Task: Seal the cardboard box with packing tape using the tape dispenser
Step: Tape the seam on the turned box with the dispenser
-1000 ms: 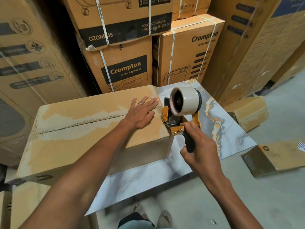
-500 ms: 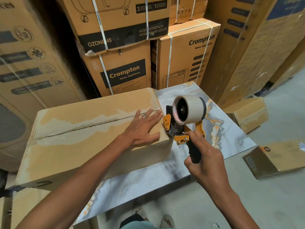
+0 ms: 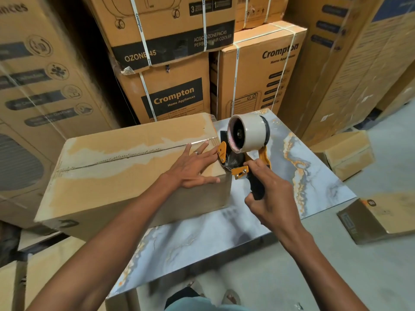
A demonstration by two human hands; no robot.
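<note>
**Tape dispenser held at the right end of the box**

We see the left hand [image 3: 193,166] lying flat on the top of the cardboard box [image 3: 125,167], fingers straight and spread, their tips pointing toward 1 o'clock and reaching the box's right-hand edge; a ring [image 3: 196,152] sits on one finger. The right hand [image 3: 268,194] is curled round the black handle of the tape dispenser [image 3: 241,153], with its forefinger stretched up along the orange frame. The dispenser stands at 3 o'clock of the left hand, its orange front plate just beside the left fingertips and against the upper right corner of the box. Whether the tape itself touches the cardboard we cannot tell. The tape roll [image 3: 249,134] rides on top of the dispenser, at 12 o'clock of the right hand.

The box lies on its side on a marbled tabletop [image 3: 314,176], occupying the table's left part, with its closed flap seam [image 3: 125,157] running from 9 o'clock toward 3 o'clock and ending under the left fingers. Pale, torn patches flank the seam.

Beyond the table, at 12 o'clock, printed appliance cartons [image 3: 175,95] are stacked and strapped with white bands. At 3 o'clock a small carton [image 3: 343,153] sits on the floor, and a flat carton [image 3: 386,218] lies at 4 o'clock.
</note>
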